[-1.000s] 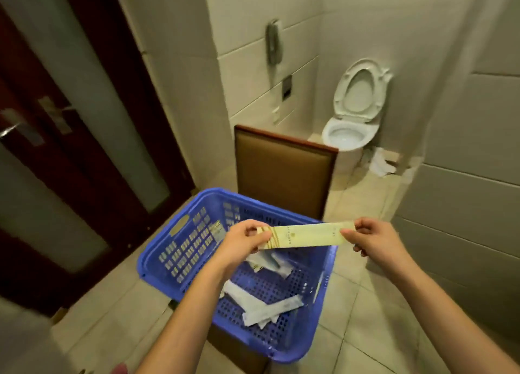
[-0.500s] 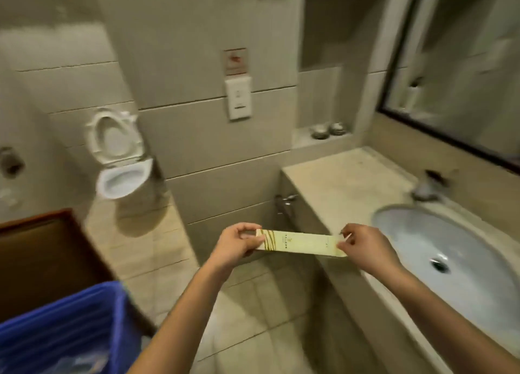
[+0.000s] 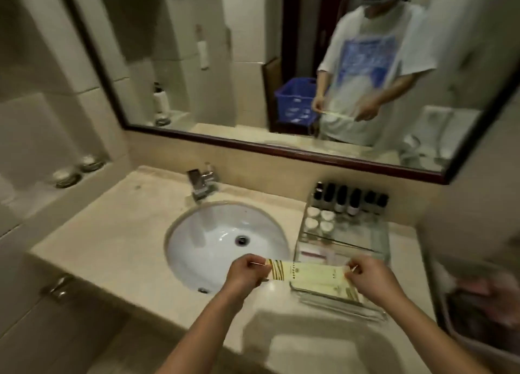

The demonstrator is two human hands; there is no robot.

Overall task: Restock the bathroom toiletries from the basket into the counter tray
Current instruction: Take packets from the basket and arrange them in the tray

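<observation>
The left hand [image 3: 244, 275] and right hand [image 3: 371, 278] each pinched one end of a long cream packet [image 3: 306, 274], held level just above the near end of the clear tray [image 3: 378, 238] on the bench [image 3: 112, 233], not yet set down. The tray already held small bottles [image 3: 342, 198] (details blurred). The basket [image 3: 295, 101], reflected in the mirror [image 3: 253, 146], seemingly held more packets, so restocking looked far from finished.

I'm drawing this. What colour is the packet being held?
The packet is pale yellow with brown-striped ends; head view.
</observation>
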